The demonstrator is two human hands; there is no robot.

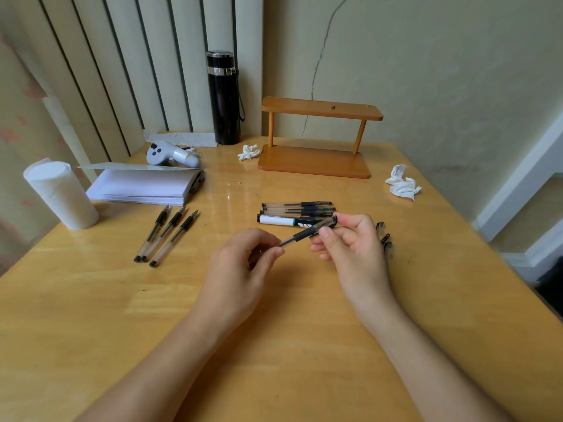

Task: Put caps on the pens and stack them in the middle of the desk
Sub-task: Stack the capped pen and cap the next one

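Observation:
Both hands hold one clear gel pen above the desk's middle. My left hand pinches its barrel end; my right hand grips the capped tip end, with the cap on the pen. Just behind it lies a stack of capped pens with a white marker at the front. Three uncapped pens lie side by side at the left, tips pointing away. Loose dark caps lie right of my right hand, partly hidden by it.
A paper roll stands at the left edge, beside a pad of white paper and a controller. At the back stand a black flask and a wooden shelf. Crumpled tissues lie at the right.

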